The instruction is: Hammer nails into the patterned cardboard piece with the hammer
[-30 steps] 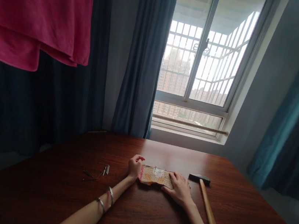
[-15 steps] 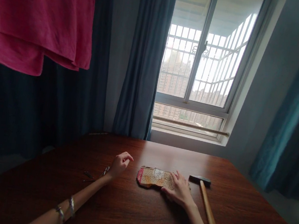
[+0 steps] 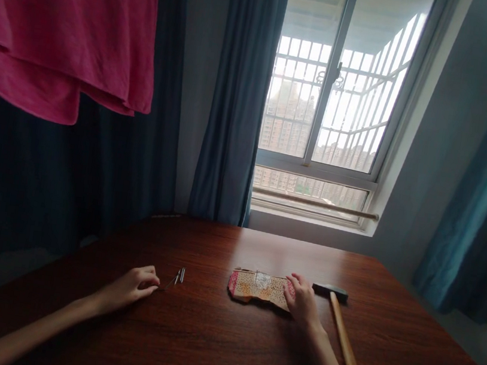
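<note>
My left hand is low over the left part of the table, its fingers pinched together on a thin nail-like metal piece that barely shows at the fingertips. Just right of it lie several slim metal nails. A worn, flat board, dotted all over with small holes and pink at its left end, rests in the middle of the table. On the board's right end lies my right hand, fingers loosely spread and covering that end. Beside this hand is a hammer with a black head and a wooden handle.
The dark reddish-brown table runs back to a barred window. Blue curtains hang left of the window and at the far right. A pink cloth hangs at the upper left.
My left hand has moved left and down from beside the board to the metal pieces, and its fingers have closed. My right hand stays on the board, slightly shifted right in view.
</note>
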Demonstrator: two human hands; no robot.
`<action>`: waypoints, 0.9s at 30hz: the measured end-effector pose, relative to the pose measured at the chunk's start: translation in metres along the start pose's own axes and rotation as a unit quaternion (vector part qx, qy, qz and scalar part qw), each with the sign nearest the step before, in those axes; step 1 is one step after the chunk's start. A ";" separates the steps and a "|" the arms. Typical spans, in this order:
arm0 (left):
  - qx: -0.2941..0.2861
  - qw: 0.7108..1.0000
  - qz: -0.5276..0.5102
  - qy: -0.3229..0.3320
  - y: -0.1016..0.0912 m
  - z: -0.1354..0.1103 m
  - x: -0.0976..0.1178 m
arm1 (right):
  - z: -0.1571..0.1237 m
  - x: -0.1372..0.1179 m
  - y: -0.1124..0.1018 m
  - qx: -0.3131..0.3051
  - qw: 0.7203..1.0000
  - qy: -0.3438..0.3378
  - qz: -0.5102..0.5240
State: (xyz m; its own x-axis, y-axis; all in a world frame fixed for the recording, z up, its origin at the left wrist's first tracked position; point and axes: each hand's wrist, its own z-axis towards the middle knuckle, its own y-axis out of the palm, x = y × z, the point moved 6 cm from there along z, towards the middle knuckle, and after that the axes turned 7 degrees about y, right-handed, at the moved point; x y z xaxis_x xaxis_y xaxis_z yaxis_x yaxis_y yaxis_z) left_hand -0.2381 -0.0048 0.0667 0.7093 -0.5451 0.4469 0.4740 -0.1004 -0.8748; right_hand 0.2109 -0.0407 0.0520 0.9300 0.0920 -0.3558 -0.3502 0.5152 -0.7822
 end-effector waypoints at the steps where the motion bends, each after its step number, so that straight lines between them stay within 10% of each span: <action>1: 0.014 1.000 0.003 -0.005 0.000 0.002 0.000 | -0.001 0.000 0.001 -0.003 1.000 0.000 0.001; 18: 0.040 0.995 0.066 -0.071 0.034 0.060 -0.025 | -0.008 0.003 0.003 -0.040 0.998 0.047 0.028; 27: 0.112 0.969 -0.222 0.014 0.045 0.090 0.074 | -0.008 -0.021 -0.012 0.037 0.982 0.066 0.173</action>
State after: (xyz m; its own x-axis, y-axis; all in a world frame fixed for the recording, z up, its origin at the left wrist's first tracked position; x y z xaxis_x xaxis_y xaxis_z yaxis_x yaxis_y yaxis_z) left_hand -0.1171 0.0253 0.0770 0.3972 -0.5120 0.7616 0.8324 -0.1484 -0.5339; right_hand 0.1952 -0.0558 0.0650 0.7330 0.1638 -0.6602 -0.6287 0.5334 -0.5658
